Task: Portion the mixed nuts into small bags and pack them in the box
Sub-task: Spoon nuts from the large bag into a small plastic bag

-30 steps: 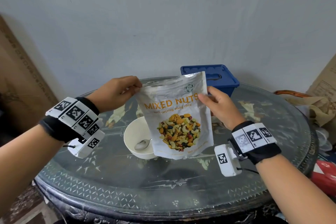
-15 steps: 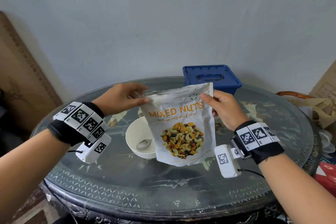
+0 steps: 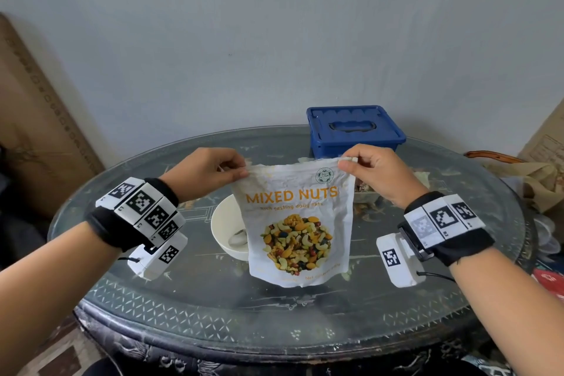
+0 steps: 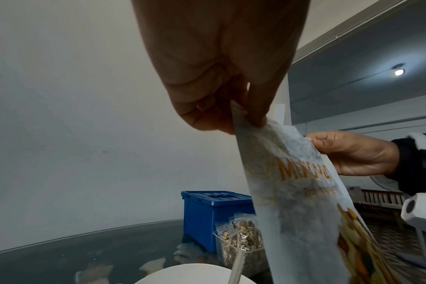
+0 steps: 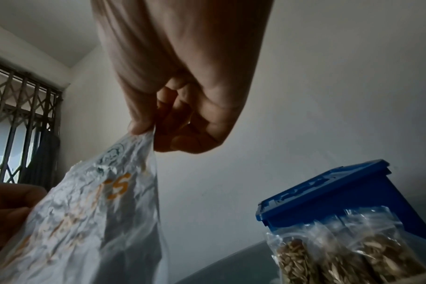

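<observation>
Left hand (image 3: 210, 175): thumb and fingers curled, pinching the upper left corner of the mixed nuts pouch (image 3: 297, 220); in the left wrist view the thumb and forefinger close on the pouch's top edge.

White bowl (image 3: 224, 224): on the table (image 3: 274, 314) near its middle, partly hidden behind the pouch's left side; a spoon (image 3: 238, 235) lies inside it.

Mixed nuts pouch: held in the air above the middle of the table, between the two hands. Its long axis runs vertically, with the opening end up and the base hanging down. The printed face, lettered "MIXED NUTS" above a picture of nuts, is turned toward the person. The top edge is stretched roughly level between the two pinches, and the material is creased.

Blue box (image 3: 355, 131): at the far edge of the table, behind the pouch and slightly right of it, lid on, handle recess facing up.

Right hand (image 3: 374, 175): thumb and forefinger pinching the upper right corner of the pouch, the other fingers curled under.

Small clear bags (image 5: 348, 253): filled with nut pieces, standing just in front of the blue box toward the right part of the table; in the head view they are mostly hidden behind the right hand.
</observation>
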